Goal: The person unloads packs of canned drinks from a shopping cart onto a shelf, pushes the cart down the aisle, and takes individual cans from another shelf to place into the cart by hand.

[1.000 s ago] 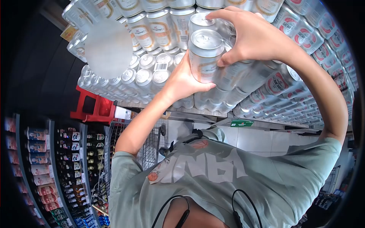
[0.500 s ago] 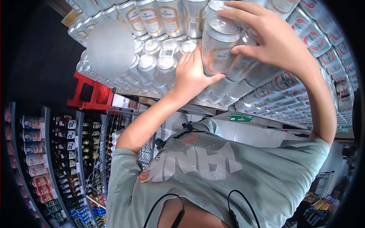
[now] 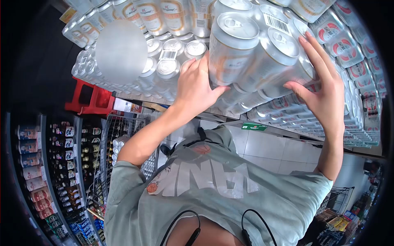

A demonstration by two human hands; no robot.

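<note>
L hand, R hand w/ grip on 1 can pk, 1 barcode

Two bare hands show, one left hand and one right hand. Between them is one plastic-wrapped pack of silver cylindrical cans, at least five round lids visible. Also: one red plastic stool-like object, one small green rectangular card, two grey wire carts, one on the left, one on the right. The stacked silver cans behind are too many to count.
</note>
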